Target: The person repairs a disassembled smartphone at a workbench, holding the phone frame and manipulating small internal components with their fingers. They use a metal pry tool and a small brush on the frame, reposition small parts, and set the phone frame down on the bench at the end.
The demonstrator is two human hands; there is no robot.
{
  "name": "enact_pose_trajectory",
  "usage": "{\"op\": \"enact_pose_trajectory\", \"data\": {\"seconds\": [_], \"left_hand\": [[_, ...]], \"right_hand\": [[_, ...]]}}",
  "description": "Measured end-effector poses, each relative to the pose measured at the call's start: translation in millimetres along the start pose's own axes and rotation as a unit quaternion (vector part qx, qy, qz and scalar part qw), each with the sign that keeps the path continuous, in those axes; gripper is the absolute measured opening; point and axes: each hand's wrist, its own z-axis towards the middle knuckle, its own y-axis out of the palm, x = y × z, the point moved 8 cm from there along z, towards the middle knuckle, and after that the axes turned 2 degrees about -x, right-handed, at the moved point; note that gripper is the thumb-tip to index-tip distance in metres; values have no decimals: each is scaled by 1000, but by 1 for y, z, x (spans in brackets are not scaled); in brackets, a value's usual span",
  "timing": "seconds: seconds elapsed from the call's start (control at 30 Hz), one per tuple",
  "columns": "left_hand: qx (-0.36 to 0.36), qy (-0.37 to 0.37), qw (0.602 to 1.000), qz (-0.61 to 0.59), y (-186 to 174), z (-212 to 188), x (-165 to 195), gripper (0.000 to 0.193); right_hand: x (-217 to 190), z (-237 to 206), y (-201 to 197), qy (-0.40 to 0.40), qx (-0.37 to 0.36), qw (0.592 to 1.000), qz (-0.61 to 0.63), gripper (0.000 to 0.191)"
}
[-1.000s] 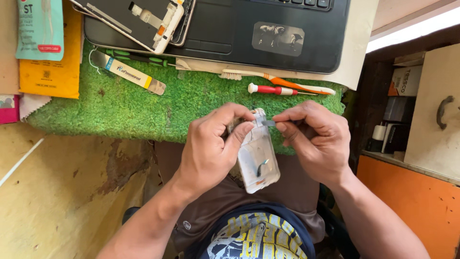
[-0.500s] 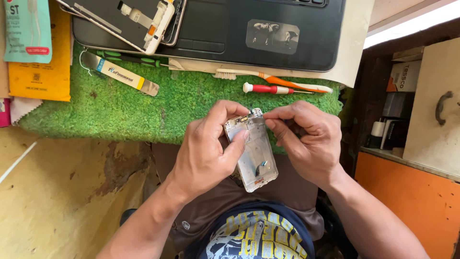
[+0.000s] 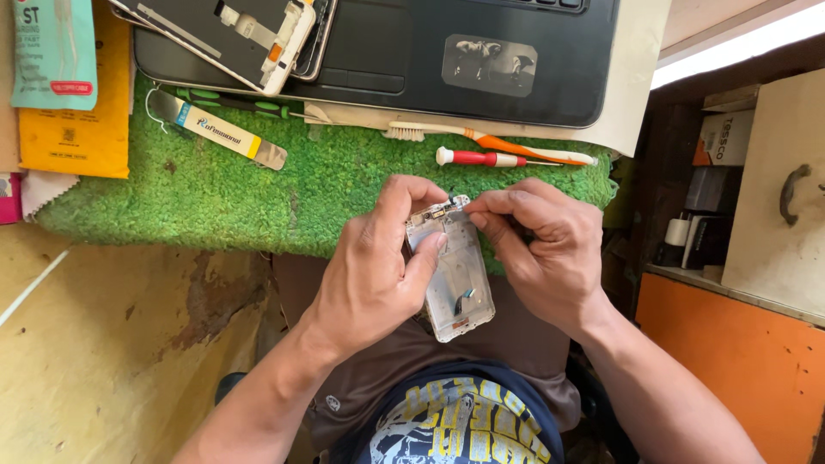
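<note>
The phone frame [image 3: 454,273], a pale, stripped shell with small parts showing inside, is held upright over the person's lap, just below the near edge of the green turf mat [image 3: 258,193]. Much of it is hidden: its left edge and upper left corner sit behind the left hand [image 3: 378,266], and what lies at its very top, where both sets of fingertips meet, is too small to make out. The lower end of the frame is bare and free.

Compared with half a second ago, the frame stands a little straighter and both hands have shifted slightly up toward the mat; the grip itself looks unchanged.

The left hand is closed around the frame, thumb pressed across its face and the fingers curled behind. The right hand [image 3: 546,249] has its fingers pinched together at the frame's top right corner, touching it, but whether they grip a small part there I cannot tell.

On the mat just above the frame lie a red-handled screwdriver [image 3: 481,158] and a toothbrush [image 3: 490,142] with an orange and white handle. Further left on the mat is a white and yellow pry tool [image 3: 222,131]. Beyond the mat's far edge rests a dark laptop [image 3: 447,51], with a dismantled phone [image 3: 249,34] on its left part. Left of the mat sits a yellow packet [image 3: 77,129], cut off at the picture's edge.
</note>
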Motion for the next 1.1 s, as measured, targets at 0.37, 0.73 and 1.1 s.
{"op": "enact_pose_trajectory", "data": {"seconds": [0.37,0.73,1.1], "left_hand": [[-18,-57,998,10,1,1,-5,23],[-7,26,1000,4,-4,0,5,14],[5,-10,1000,-9,-6,0,-1,16]], "right_hand": [[13,-4,1,53,-29,995,85,7],[1,-6,0,-39,-24,998,43,10],[33,-22,-6,55,41,967,247,4]]}}
